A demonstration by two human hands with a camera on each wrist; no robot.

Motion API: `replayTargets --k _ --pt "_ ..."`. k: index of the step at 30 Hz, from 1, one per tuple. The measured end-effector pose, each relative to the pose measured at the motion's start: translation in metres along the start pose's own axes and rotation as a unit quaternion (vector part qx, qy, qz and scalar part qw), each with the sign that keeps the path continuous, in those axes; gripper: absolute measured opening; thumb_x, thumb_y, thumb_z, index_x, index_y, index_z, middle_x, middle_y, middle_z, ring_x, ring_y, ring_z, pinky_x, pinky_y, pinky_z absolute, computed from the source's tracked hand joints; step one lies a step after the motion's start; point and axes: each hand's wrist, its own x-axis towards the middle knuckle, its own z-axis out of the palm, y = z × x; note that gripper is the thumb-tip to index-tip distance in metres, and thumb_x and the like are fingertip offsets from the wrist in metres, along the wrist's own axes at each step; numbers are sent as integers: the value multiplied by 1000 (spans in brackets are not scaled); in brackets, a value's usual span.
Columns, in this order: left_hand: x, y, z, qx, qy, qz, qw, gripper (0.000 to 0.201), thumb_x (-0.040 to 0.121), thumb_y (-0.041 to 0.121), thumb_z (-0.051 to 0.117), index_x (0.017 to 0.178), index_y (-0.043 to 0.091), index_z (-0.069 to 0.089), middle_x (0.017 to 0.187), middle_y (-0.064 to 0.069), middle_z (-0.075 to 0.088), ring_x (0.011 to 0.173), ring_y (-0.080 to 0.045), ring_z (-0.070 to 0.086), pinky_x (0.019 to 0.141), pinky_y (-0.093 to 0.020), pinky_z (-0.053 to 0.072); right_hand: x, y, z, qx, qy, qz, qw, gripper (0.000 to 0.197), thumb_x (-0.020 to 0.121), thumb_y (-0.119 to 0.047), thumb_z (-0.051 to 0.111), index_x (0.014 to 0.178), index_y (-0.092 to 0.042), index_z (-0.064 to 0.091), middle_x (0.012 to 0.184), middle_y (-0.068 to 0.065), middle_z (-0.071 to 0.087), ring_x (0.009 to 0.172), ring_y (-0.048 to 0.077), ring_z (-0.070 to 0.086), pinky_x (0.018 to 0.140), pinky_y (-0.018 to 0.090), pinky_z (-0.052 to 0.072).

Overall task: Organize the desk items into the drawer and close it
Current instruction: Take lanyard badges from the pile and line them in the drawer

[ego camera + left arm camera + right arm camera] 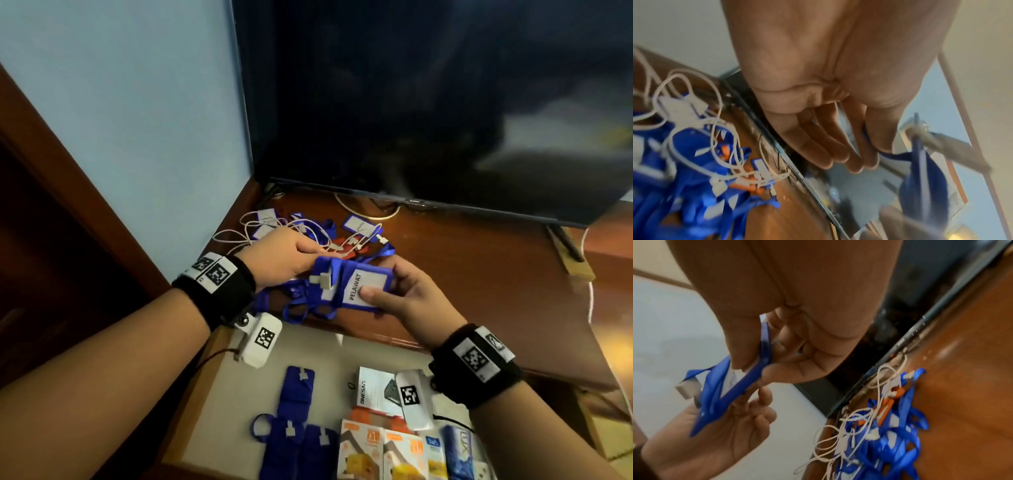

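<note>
While my right hand (407, 298) pinches the blue badge holder (359, 286) mid-frame, my left hand (284, 255) grips its lanyard (298, 308); I'd fold it flat before lowering into the drawer (219, 394).

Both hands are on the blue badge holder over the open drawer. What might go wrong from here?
1. The badge holder's lanyard trails toward the pile of lanyards and white cables; lifting may drag them along.
2. A dangling strap could hang over the drawer edge and jam its closing.
</note>
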Motion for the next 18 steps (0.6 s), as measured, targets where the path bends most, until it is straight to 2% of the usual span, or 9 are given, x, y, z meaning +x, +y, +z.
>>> replayTargets --k 2,4,6,8,10,11,14,18 --pt "-7 -10 17 -186 19 -33 982 19 98 7 68 93 18 83 93 -3 81 86 -11 75 82 -33 60 -3 4 11 80 30 17 996 38 84 -6 74 107 11 49 94 26 68 78 24 69 55 25 56" --pt "-15 -14 34 -346 27 -71 935 23 101 -1 57 115 1 75 112 -18 77 104 -27 75 89 -38 63 -5 8 23 181 61 32 981 27 87 0 68 109 0 52 95 23 68 72 20 70 51 23 55" --pt "-20 -15 47 -428 49 -84 898 30 103 0 52 130 -6 65 126 -26 70 116 -36 69 96 -43 61 -5 13 37 244 84 49 965 18 90 2 65 100 -8 54 95 16 71 67 18 71 47 23 53" --pt "-22 -18 56 -469 74 -92 876 30 104 3 51 129 -4 65 124 -25 71 111 -36 70 93 -42 61 -6 24 49 270 98 61 956 17 87 -5 72 90 -16 59 102 21 71 71 25 71 51 30 56" --pt "-25 -22 63 -490 89 -100 861 27 105 4 50 125 -1 67 121 -24 72 104 -33 71 88 -41 62 -8 35 57 296 110 77 946 18 84 -9 78 88 -19 63 112 25 69 88 34 69 74 46 58" --pt "-27 -25 66 -498 87 -103 857 28 105 5 50 128 0 66 124 -25 70 107 -34 70 91 -43 61 -9 39 60 308 113 87 941 18 85 -8 77 91 -17 63 115 25 69 92 35 69 80 49 58" --pt "-33 -35 74 -533 61 -99 838 36 106 9 48 139 2 60 136 -27 65 121 -37 65 104 -48 54 -16 44 63 336 115 115 928 19 85 -6 70 100 -10 59 112 22 71 86 30 73 70 36 65" --pt "-45 -33 76 -564 38 -81 821 40 101 19 46 136 6 62 134 -21 68 118 -30 69 93 -39 61 -25 47 61 366 120 124 915 26 85 -6 68 109 -4 59 112 24 72 81 30 75 68 34 65"
